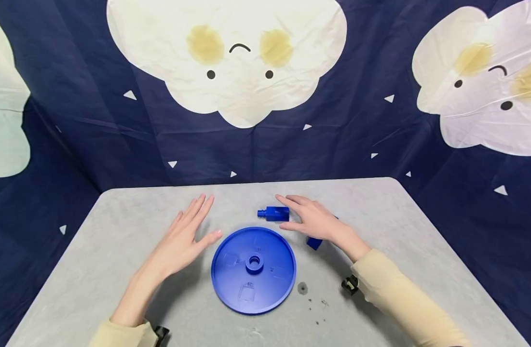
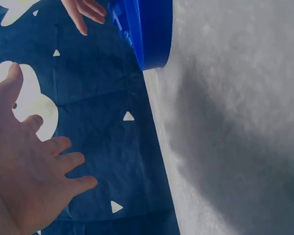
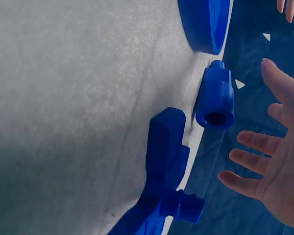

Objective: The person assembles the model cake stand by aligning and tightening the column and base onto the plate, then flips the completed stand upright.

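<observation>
A round blue plastic disc (image 1: 230, 284) with a raised rim and a hollow ring at its centre lies on the table. My left hand (image 1: 183, 246) hovers to the left of it, fingers extended, holding nothing. Behind the disc lies a short blue cylindrical piece (image 1: 277, 213) with a narrower stepped tip; the right wrist view shows a hole in its other end. Just right of that cylinder is my right hand (image 1: 317, 219), fingers spread and apart from it in the right wrist view. A third blue piece (image 3: 164, 152), long and angled with a ridged peg, lies below the right hand, mostly hidden in the head view.
The grey table (image 1: 74, 270) ends at a dark blue cloth (image 1: 130, 144) with cloud prints behind and at the sides. Dark stains (image 1: 302, 288) mark the tabletop right of the disc. A small black device (image 1: 349, 285) sits at the right cuff.
</observation>
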{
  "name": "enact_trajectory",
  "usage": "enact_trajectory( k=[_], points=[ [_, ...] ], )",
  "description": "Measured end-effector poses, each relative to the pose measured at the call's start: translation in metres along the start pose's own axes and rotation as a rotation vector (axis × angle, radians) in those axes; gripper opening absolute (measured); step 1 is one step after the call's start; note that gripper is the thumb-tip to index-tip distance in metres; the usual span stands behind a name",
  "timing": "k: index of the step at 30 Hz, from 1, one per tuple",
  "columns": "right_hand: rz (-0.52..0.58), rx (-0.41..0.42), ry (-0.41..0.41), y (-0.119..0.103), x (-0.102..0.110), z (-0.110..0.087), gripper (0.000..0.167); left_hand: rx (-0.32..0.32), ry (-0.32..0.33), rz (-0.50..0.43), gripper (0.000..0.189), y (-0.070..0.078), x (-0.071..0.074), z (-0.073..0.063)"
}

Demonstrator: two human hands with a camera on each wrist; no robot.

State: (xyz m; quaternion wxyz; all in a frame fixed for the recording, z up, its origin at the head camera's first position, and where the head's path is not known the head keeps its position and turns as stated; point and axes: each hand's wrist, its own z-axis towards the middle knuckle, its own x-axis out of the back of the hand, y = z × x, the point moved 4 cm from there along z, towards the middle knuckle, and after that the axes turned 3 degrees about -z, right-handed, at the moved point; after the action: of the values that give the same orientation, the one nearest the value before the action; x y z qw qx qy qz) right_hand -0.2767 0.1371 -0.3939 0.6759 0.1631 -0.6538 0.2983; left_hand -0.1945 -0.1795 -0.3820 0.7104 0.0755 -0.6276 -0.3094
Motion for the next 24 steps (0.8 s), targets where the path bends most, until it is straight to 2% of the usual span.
enact_trajectory(
  k=[5, 11, 19, 24],
  points=[
    [0.028, 0.003, -0.013, 0.001, -0.004, 0.007, 0.079, 0.001, -0.003, -0.049, 0.084, 0.003, -0.002, -0.003],
    [0.070, -0.027, -0.069, -0.001, -0.013, 0.017, 0.080, 0.013, -0.007, -0.090, 0.084, 0.004, -0.005, -0.011],
    [0.098, -0.054, -0.101, -0.002, -0.024, 0.025, 0.076, -0.020, -0.010, -0.182, 0.083, 0.008, -0.008, -0.018],
    [0.107, -0.080, -0.136, -0.003, -0.030, 0.029, 0.072, -0.014, -0.033, -0.204, 0.084, 0.009, -0.012, -0.025]
  ],
)
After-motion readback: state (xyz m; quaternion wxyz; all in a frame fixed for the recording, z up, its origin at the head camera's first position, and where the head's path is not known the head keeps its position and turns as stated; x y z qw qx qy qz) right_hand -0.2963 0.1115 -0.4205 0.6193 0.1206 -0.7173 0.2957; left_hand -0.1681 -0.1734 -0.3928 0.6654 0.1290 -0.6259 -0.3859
